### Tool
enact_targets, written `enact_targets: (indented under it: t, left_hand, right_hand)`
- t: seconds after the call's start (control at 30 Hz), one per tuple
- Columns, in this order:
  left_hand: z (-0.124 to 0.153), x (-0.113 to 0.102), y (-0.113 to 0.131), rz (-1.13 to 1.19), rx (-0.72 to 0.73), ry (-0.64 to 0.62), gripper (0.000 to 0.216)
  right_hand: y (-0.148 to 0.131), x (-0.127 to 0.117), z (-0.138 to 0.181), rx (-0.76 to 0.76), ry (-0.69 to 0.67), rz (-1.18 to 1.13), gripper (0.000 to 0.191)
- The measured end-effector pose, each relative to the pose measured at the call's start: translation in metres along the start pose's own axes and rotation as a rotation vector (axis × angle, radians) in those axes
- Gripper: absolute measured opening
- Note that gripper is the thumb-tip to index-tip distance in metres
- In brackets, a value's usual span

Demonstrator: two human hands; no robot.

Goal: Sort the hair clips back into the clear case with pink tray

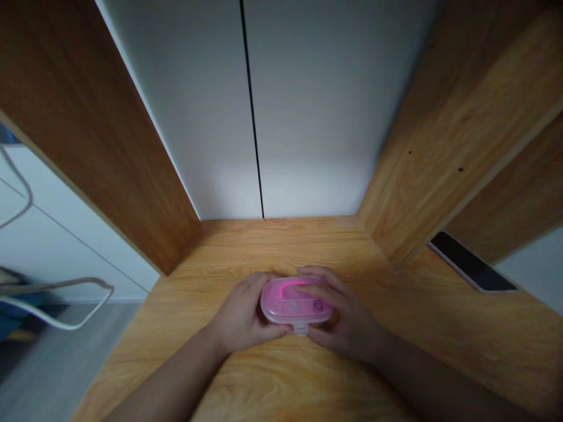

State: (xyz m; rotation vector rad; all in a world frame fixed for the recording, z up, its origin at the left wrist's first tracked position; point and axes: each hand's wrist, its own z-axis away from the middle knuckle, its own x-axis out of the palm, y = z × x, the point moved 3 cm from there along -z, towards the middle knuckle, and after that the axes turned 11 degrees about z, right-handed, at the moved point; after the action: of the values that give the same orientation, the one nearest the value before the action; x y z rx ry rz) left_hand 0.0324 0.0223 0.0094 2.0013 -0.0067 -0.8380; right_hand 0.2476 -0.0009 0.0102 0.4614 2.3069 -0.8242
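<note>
Between my two hands is a small oval pink container [281, 306] with a clear rim, a clear latch tab at the front and a bright pink handle-like shape on its lid. My left hand [241, 313] wraps round its left end, with the thumb along the front edge near the tab. On the other end, my right hand [345, 313] grips the right side, one finger lying across the lid and the thumb beside the tab. What is inside cannot be made out. It is held over the wooden surface [264, 381]; the underside is hidden.
Wooden side panels rise at left [109, 135] and right [422, 129], with white doors [308, 117] behind. A dark flat device [470, 264] lies at the right under a wooden ledge. White looped cables [65, 322] hang off the left side above the grey floor.
</note>
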Motion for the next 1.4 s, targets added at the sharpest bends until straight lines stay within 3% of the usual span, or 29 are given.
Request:
enact_targets:
  t: [0.4,0.7,0.97,1.1,1.4]
  left_hand:
    - [0.005,-0.002,-0.003,-0.002,-0.043,0.026,0.078]
    - [0.007,-0.002,0.003,0.051,-0.076,0.042,0.065]
    - [0.010,0.000,0.005,0.141,-0.071,0.052,0.066]
    - [0.012,-0.001,0.002,0.207,-0.055,0.038,0.078]
    - [0.013,-0.006,0.004,0.185,-0.017,0.037,0.061]
  right_hand:
    - [-0.007,-0.008,0.002,-0.009,-0.032,-0.110,0.065]
    - [-0.006,-0.011,-0.001,0.008,0.030,-0.223,0.048]
    - [-0.005,-0.011,0.000,0.045,0.054,-0.260,0.037]
    - [-0.007,-0.011,0.000,0.043,0.037,-0.257,0.035]
    - [-0.009,-0.009,0.002,0.023,0.050,-0.261,0.040]
